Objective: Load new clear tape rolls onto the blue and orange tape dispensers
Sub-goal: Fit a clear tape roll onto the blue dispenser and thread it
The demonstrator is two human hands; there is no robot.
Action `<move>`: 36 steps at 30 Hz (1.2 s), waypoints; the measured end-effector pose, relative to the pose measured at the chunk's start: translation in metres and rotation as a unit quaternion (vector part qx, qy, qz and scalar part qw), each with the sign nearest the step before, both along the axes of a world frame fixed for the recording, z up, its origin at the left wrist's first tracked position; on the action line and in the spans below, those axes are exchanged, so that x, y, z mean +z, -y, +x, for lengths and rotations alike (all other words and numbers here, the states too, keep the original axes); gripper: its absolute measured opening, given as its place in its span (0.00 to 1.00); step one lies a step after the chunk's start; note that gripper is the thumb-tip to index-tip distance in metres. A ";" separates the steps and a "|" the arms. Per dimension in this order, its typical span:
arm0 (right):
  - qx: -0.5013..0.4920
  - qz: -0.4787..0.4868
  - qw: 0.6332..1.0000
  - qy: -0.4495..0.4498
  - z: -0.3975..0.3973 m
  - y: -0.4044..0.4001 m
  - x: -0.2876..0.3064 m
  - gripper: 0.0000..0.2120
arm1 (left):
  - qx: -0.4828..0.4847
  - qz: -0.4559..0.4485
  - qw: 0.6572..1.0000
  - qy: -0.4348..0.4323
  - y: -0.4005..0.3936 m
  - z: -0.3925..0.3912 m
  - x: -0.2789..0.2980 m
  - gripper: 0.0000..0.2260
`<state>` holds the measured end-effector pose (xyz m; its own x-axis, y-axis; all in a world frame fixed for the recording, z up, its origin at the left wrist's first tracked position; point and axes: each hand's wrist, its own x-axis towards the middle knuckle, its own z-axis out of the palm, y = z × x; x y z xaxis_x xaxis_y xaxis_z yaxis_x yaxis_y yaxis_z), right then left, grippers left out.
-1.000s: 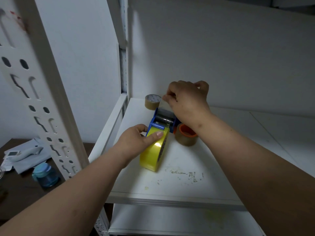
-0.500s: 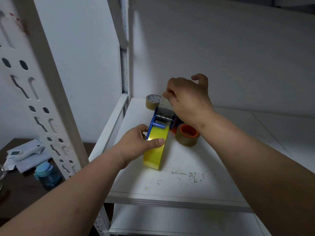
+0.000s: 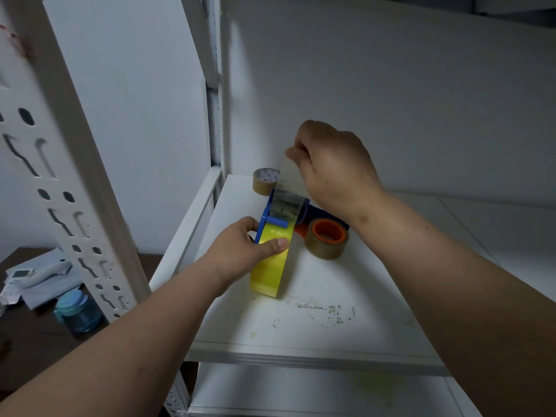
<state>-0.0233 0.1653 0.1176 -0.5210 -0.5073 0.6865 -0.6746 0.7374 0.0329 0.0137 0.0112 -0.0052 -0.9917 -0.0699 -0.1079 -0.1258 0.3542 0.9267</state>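
A blue tape dispenser (image 3: 266, 219) stands on the white shelf (image 3: 316, 320) with a yellowish clear tape roll (image 3: 270, 267) mounted in it. My left hand (image 3: 240, 251) grips the roll and dispenser from the left, thumb across the roll's face. My right hand (image 3: 334, 167) pinches the free end of the clear tape strip (image 3: 287, 188) and holds it up above the dispenser's front. Another tape roll with an orange core (image 3: 327, 237) lies flat just right of the dispenser. An orange part (image 3: 300, 229) peeks out behind that roll, mostly hidden.
A small brown tape roll (image 3: 265, 181) stands in the shelf's back left corner. A white perforated rack post (image 3: 60, 176) rises at left. Below left, a dark table holds a blue-lidded jar (image 3: 78, 311) and a white device (image 3: 36, 273) on papers. A lower shelf (image 3: 301, 389) shows underneath.
My right hand has risen, pulling the clear tape strip up out of the dispenser's front. My left hand has kept its hold on the roll, which now stands more upright.
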 end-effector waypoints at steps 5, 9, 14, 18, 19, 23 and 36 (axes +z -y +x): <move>0.012 -0.031 0.996 0.081 -0.003 -0.004 0.010 0.11 | -0.014 0.026 1.000 -0.002 0.003 0.002 -0.003 0.17; -0.006 -0.109 0.975 0.195 -0.012 -0.009 0.007 0.10 | -0.035 0.062 0.997 0.011 0.012 0.011 -0.007 0.16; 0.007 -0.158 0.954 0.254 -0.020 -0.001 -0.002 0.10 | -0.045 0.110 0.993 0.020 0.018 0.022 -0.010 0.15; -0.004 -0.179 0.937 0.300 -0.028 0.003 -0.008 0.09 | -0.055 0.115 0.992 0.023 0.021 0.027 -0.012 0.16; -0.003 -0.182 0.933 0.311 -0.030 0.003 -0.009 0.09 | -0.058 0.116 0.991 0.023 0.021 0.028 -0.012 0.17; -0.001 -0.182 0.922 0.341 -0.036 0.005 -0.019 0.08 | -0.067 0.121 0.990 0.020 0.024 0.033 -0.014 0.16; 0.038 -0.221 0.861 0.457 -0.030 0.010 -0.065 0.10 | -0.113 0.098 0.987 0.057 0.031 0.040 -0.024 0.17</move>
<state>-0.0538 0.1549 0.0527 -0.9226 -0.3588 0.1416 -0.3164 0.4939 -0.8099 0.0540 -0.0196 -0.0295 -0.9606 0.1842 -0.2084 -0.1709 0.2000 0.9648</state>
